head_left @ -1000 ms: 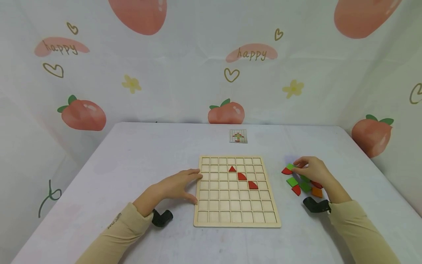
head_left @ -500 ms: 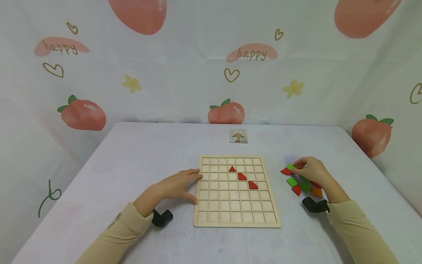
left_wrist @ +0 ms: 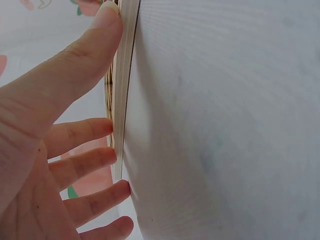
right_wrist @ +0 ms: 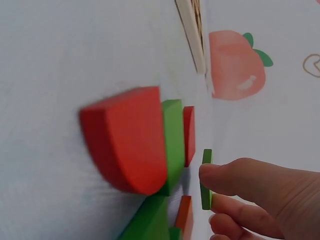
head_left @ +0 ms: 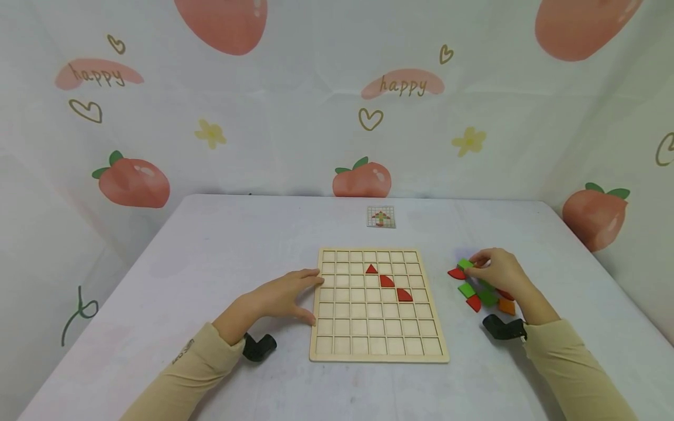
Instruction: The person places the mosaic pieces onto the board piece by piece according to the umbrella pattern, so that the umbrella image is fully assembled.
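My left hand (head_left: 281, 295) lies spread at the left side of a wooden grid board (head_left: 379, 358); in the left wrist view the thumb and some fingertips touch the board's edge (left_wrist: 122, 85). On the board are a red triangle (head_left: 371, 269) and two red quarter-round pieces (head_left: 387, 281) (head_left: 404, 295). Over the loose pieces at the right, my right hand (head_left: 500, 275) pinches a green piece (head_left: 466, 264) between thumb and fingers, seen edge-on in the right wrist view (right_wrist: 206, 192). A red piece (head_left: 456, 273) lies just beside it.
Right of the board lie several loose pieces, among them a green one (head_left: 466, 290), a red one (head_left: 474, 303) and an orange one (head_left: 506, 306). Behind the board is a small pattern card (head_left: 381, 217). Black devices (head_left: 259, 348) (head_left: 502, 327) sit by both wrists.
The green piece at my right fingertips has shifted slightly up and right, and the red piece beside it slightly left. My left hand and the board have stayed put.
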`<state>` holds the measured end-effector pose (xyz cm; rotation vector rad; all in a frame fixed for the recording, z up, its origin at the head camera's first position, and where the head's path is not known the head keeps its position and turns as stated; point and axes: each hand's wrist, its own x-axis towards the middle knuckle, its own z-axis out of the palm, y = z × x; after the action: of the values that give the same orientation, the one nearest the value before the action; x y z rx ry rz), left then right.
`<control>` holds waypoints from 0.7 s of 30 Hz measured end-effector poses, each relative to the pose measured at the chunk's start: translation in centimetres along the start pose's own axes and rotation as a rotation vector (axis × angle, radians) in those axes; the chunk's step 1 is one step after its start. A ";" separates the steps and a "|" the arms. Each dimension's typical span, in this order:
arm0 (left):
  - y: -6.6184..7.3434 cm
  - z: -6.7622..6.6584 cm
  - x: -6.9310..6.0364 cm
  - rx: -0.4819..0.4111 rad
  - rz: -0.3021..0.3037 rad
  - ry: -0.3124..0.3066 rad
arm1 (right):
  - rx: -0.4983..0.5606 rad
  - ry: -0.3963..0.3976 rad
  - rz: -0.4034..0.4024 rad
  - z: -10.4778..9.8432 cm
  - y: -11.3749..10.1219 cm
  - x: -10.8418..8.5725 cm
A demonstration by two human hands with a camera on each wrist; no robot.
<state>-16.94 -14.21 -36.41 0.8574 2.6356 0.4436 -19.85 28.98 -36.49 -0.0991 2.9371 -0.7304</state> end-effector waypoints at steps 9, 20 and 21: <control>0.0 0.0 0.1 -0.002 -0.006 -0.005 | 0.023 0.010 -0.059 0.0 -1.7 -0.3; 0.0 0.0 0.1 -0.019 -0.007 -0.010 | 0.056 -0.009 -0.180 1.0 -4.8 -1.0; 0.0 0.0 0.1 -0.022 -0.008 -0.011 | 0.059 -0.015 -0.181 1.1 -5.1 -1.1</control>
<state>-17.03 -14.16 -36.48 0.8391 2.6182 0.4640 -18.44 24.10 -34.96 -0.3669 2.9164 -0.8358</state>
